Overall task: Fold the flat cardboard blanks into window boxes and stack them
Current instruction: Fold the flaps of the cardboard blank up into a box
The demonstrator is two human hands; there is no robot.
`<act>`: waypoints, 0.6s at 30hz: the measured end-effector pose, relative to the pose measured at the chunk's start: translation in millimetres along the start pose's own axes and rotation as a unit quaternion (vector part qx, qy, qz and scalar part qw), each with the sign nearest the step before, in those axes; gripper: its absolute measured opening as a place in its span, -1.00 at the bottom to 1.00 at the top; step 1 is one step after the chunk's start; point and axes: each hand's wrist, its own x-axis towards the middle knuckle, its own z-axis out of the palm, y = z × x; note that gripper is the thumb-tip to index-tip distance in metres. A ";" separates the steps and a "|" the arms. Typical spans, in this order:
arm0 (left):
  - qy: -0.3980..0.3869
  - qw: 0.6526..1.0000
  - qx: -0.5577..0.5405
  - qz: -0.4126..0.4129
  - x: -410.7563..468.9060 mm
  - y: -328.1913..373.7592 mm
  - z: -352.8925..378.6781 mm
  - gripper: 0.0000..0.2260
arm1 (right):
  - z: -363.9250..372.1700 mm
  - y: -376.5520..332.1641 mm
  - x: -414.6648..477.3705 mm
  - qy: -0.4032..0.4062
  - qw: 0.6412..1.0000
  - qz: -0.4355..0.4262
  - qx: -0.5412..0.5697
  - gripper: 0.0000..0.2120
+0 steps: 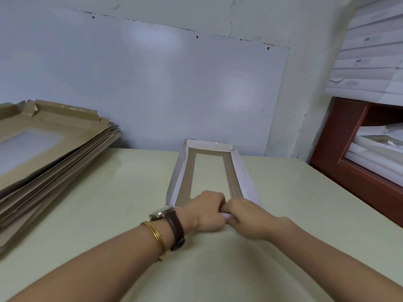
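Stack of flat cardboard blanks (pixel 54 149) on the left of your worktop (pixel 109 214), your left hand (pixel 207 211) curled over the near end of the window box (pixel 209 171) at centre, your right hand (pixel 244 219) beside it pinching the same white edge, white boxes (pixel 370 158) piled far right.

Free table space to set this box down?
Bare table between blank stack and box; another strip right of the box, up to the edge by the red shelf. Crowded at the box's near end, where left hand and right hand grip it.

Brown-strapped watch (pixel 172 221), gold bangles (pixel 155 236)
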 end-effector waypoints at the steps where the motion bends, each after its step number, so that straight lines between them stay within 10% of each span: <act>1: 0.011 1.000 -0.014 -0.003 1.6 -1.9 -5.6 -0.96 | 1.2 0.4 -0.7 -0.003 1.000 -0.005 -0.015 -0.74; 7: 0.187 0.969 0.126 -0.100 3.2 -36.8 -49.9 -0.79 | 9.3 -2.7 0.6 0.008 0.997 0.013 -0.078 -0.83; 18: 0.076 0.954 0.176 -0.231 9.5 -77.4 -55.6 -0.82 | 30.0 -47.6 34.2 0.073 0.996 -0.033 -0.033 -0.74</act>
